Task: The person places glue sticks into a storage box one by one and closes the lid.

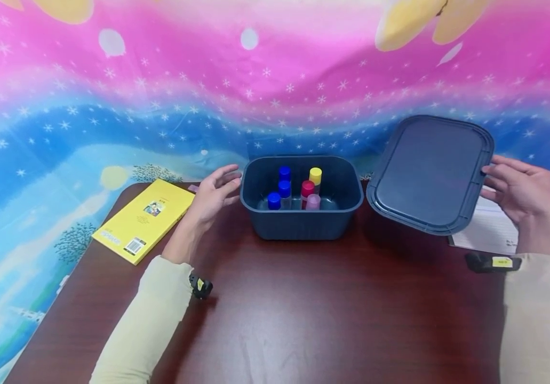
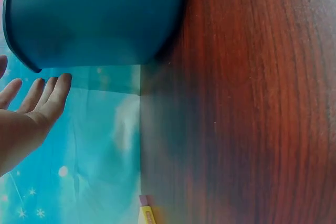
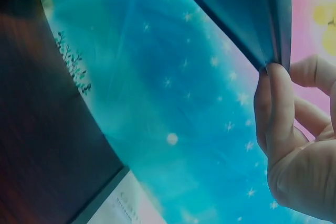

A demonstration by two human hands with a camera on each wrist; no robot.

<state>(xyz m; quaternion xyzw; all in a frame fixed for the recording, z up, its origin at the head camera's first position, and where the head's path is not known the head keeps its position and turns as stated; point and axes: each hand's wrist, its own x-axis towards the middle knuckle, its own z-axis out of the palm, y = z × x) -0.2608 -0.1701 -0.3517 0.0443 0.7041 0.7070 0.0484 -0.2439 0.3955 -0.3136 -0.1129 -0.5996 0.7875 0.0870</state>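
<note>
Lid off, box open at centre frame.
Our right hand (image 1: 524, 194) grips the lid (image 1: 430, 173) at right; our left hand (image 1: 212, 194), fingers straight, rests beside the box (image 1: 301, 218).

bin (image 1: 301, 221) top open | lid (image 1: 429, 173) raised right | book (image 1: 143, 220) left

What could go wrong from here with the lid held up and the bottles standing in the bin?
The right hand holds the lid only by its edge, tilted off the table, so it might slip and drop onto the paper or against the bin. The left hand is open beside the bin, not gripping it; a bump could slide it and topple the bottles.
</note>
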